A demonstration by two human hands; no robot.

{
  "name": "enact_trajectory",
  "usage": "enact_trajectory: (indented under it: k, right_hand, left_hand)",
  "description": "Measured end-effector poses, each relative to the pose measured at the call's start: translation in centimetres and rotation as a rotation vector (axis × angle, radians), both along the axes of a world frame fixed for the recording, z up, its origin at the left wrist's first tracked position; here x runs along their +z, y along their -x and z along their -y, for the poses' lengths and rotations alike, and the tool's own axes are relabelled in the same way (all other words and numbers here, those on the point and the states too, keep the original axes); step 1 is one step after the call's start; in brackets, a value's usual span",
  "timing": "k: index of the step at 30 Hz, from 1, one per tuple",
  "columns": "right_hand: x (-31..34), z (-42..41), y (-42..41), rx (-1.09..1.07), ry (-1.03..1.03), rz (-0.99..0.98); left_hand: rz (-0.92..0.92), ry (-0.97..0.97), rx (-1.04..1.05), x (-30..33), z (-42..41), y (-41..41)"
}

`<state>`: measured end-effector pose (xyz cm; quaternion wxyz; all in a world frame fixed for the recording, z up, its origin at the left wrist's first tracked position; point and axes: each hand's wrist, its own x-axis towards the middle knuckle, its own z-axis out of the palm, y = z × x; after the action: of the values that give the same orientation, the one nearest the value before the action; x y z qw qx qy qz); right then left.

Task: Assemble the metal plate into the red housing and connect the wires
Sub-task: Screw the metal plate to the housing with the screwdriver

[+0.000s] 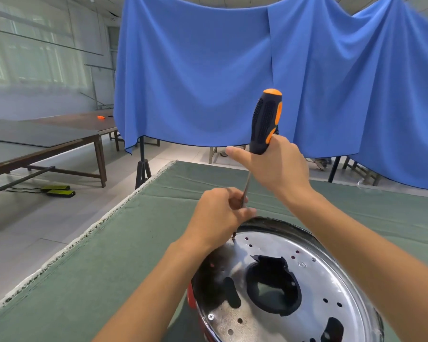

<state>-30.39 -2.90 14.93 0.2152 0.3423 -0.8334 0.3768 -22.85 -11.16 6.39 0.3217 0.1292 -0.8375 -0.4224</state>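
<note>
The metal plate (pixel 277 287) is sitting in the red housing (pixel 191 298) at 6 o'clock on the green counter (pixel 97 255). The left hand (pixel 218 215) is pinching the screwdriver (pixel 265 122) shaft above a screw (pixel 233 235) at the plate's 11 o'clock rim. Beyond, the right hand (pixel 274 164) is grasping the handle's lower end.

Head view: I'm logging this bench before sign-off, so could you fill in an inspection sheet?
Surface: green cloth over the table.
Job's things: metal plate seated in red housing; screwdriver upright, tip at a screw near the plate's rim.
Clutter: nothing seen.
Hands: right hand grips the handle; left hand pinches the shaft.
Cables: wires on the floor, far left.
Surroundings: blue drape, brown tables.
</note>
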Motion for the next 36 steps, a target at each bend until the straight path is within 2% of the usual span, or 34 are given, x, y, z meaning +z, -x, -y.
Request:
enact_trajectory:
  k: [2, 6, 9, 11, 16, 17, 21, 25, 28, 30, 34, 36]
  right_hand:
    - [0.0, -0.2, -0.1, 0.076, -0.004, 0.061]
    - [1.3, -1.0, 0.1, 0.467, 0.170, 0.395]
    - [2.1, -1.2, 0.1, 0.551, 0.236, 0.466]
    - [2.1, -1.0, 0.0, 0.570, 0.253, 0.453]
    - [2.0, 0.0, -0.9, 0.374, 0.140, 0.179]
    - [2.1, 0.0, -1.1, 0.378, 0.114, 0.177]
    - [2.9, -0.3, -1.0, 0.567, 0.136, 0.415]
    - [3.0, -0.6, -0.8, 0.514, 0.200, 0.316]
    - [2.8, -0.6, -0.8, 0.266, 0.150, 0.138]
    - [2.7, -0.7, -1.1, 0.192, 0.129, 0.100]
    - [3.6, -0.9, -1.7, 0.419, 0.211, 0.264]
    - [4.7, -1.3, -1.8, 0.466, 0.199, 0.211]
  left_hand:
    - [-0.064, -0.012, 0.019, 0.0, 0.3, 0.2]
    - [-0.053, -0.020, -0.100, -0.4, 0.8, 0.5]
    - [-0.028, -0.046, -0.154, -0.7, 0.8, 0.6]
    - [-0.055, -0.086, -0.165, -1.0, 0.7, 0.6]
    - [-0.137, -0.141, -0.076, -1.3, 0.9, 0.4]
    - [-0.123, -0.156, -0.081, -1.4, 1.0, 0.5]
    - [-0.073, -0.251, -0.160, -1.3, 1.6, 0.4]
    - [-0.017, -0.069, -0.174, -1.5, 1.5, 0.1]
    - [-0.028, -0.018, -0.104, -1.9, 1.3, -0.2]
    - [-0.051, -0.019, -0.082, -2.1, 1.3, -0.3]
    - [-0.027, 0.053, -0.065, -2.2, 1.4, -0.4]
    - [0.004, 0.084, -0.050, -2.2, 1.3, -0.3]
